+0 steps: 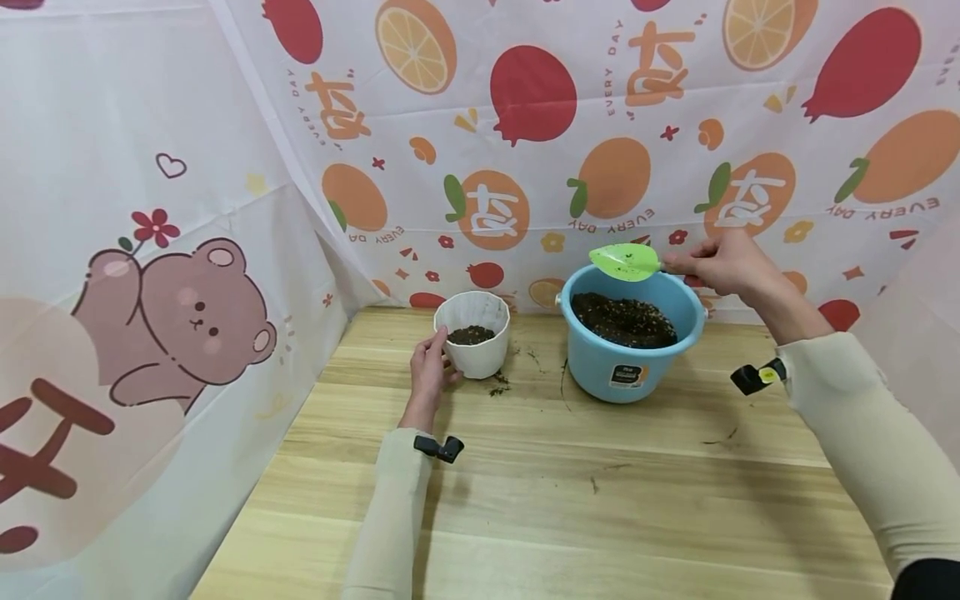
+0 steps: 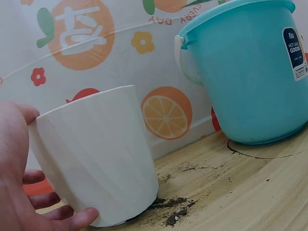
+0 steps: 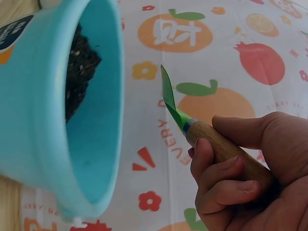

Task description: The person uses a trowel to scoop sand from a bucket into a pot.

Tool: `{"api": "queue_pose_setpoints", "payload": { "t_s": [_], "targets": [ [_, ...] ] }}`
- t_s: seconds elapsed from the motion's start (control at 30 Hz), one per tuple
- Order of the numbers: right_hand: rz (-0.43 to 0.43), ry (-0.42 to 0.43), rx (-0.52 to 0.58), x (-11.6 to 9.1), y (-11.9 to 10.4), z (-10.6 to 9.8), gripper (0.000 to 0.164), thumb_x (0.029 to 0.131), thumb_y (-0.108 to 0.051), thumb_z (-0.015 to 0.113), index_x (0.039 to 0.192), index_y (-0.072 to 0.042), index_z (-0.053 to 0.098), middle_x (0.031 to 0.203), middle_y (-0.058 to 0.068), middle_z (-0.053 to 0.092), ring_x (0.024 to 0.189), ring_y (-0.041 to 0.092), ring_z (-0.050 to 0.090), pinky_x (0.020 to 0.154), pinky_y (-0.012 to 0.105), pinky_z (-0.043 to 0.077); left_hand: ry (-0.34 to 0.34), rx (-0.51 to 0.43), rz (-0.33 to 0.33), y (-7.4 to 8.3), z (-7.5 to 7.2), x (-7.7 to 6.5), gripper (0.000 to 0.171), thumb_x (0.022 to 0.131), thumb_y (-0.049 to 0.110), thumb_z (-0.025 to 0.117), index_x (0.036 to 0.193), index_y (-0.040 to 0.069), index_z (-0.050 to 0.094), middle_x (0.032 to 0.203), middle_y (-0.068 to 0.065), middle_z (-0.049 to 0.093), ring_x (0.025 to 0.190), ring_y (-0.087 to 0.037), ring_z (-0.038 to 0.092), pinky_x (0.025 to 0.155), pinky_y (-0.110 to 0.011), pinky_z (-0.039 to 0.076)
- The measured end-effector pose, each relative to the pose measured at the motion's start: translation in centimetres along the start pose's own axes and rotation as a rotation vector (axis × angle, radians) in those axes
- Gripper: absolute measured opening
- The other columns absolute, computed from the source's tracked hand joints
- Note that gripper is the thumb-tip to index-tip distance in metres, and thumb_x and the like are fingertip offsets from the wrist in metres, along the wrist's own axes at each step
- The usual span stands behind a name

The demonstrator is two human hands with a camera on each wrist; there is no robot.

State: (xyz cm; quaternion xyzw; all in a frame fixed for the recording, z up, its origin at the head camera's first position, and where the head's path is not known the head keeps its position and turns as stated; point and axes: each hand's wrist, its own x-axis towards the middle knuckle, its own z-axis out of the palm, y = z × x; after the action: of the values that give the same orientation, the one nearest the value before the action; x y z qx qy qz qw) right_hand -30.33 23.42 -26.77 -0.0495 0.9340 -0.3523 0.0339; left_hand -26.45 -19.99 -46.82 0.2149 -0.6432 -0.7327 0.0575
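A green trowel with a wooden handle is in my right hand, fingers curled round the handle. Its blade is above the rim of a light blue bucket, with a few dark specks on it. Dark soil lies inside the bucket. To the left stands a white pot with some soil at its bottom. My left hand holds the pot at its left side, thumb near the rim and fingers low on the wall.
Loose soil crumbs lie beside the pot on the wooden table. Patterned cloth hangs close behind the pot and bucket. Another cloth wall with a bear print rises on the left. A white handle hangs at the bucket's side.
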Motion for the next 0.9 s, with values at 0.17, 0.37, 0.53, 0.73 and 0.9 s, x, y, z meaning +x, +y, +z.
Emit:
{"api": "queue_pose_setpoints", "payload": {
  "t_s": [0.17,0.37,0.53,0.73,0.9],
  "targets": [
    [0.003,-0.02,-0.021,-0.3,1.2,0.1,0.06,0.089,-0.066,0.065,0.088,-0.007,0.077,0.062,-0.005,0.061,0.063,0.017,0.044,0.053,0.031,0.037,-0.011,-0.005,-0.002,-0.1,0.0,0.1,0.068,0.097,0.06,0.056,0.142,0.01,0.045,0.142,-0.013,0.048,0.106,-0.026,0.058,0.082,-0.037,0.06],
    [-0.008,-0.034,-0.007,-0.5,2.2,0.1,0.056,0.093,-0.056,0.066,0.094,-0.001,0.076,0.064,-0.005,0.063,0.059,0.014,0.043,0.049,0.029,0.036,-0.016,-0.006,-0.002,-0.2,0.0,0.0,0.068,0.097,0.061,0.056,0.143,0.011,0.045,0.143,-0.013,0.048,0.108,-0.026,0.058,0.082,-0.037,0.06],
    [0.016,-0.048,-0.024,-0.4,2.9,0.3,0.055,0.094,-0.051,0.068,0.101,0.003,0.075,0.065,-0.004,0.065,0.057,0.015,0.044,0.048,0.029,0.037,-0.015,-0.006,0.0,-0.1,0.0,0.2,0.07,0.097,0.061,0.056,0.144,0.011,0.045,0.143,-0.013,0.048,0.109,-0.026,0.058,0.08,-0.034,0.061],
    [0.038,-0.05,-0.078,-0.2,3.6,0.8,0.055,0.093,-0.052,0.069,0.099,0.001,0.076,0.074,0.003,0.071,0.063,0.02,0.048,0.05,0.032,0.038,-0.033,-0.004,-0.008,0.3,0.0,0.0,0.07,0.099,0.059,0.054,0.147,0.009,0.042,0.147,-0.015,0.045,0.116,-0.03,0.057,0.089,-0.04,0.06],
    [0.032,-0.056,-0.079,-0.2,4.1,1.2,0.051,0.093,-0.048,0.07,0.098,0.002,0.076,0.078,0.007,0.073,0.067,0.021,0.048,0.052,0.032,0.039,-0.037,-0.005,-0.017,0.4,-0.2,-0.1,0.07,0.1,0.058,0.053,0.149,0.009,0.04,0.149,-0.016,0.044,0.118,-0.031,0.056,0.096,-0.046,0.058]
  ]
}}
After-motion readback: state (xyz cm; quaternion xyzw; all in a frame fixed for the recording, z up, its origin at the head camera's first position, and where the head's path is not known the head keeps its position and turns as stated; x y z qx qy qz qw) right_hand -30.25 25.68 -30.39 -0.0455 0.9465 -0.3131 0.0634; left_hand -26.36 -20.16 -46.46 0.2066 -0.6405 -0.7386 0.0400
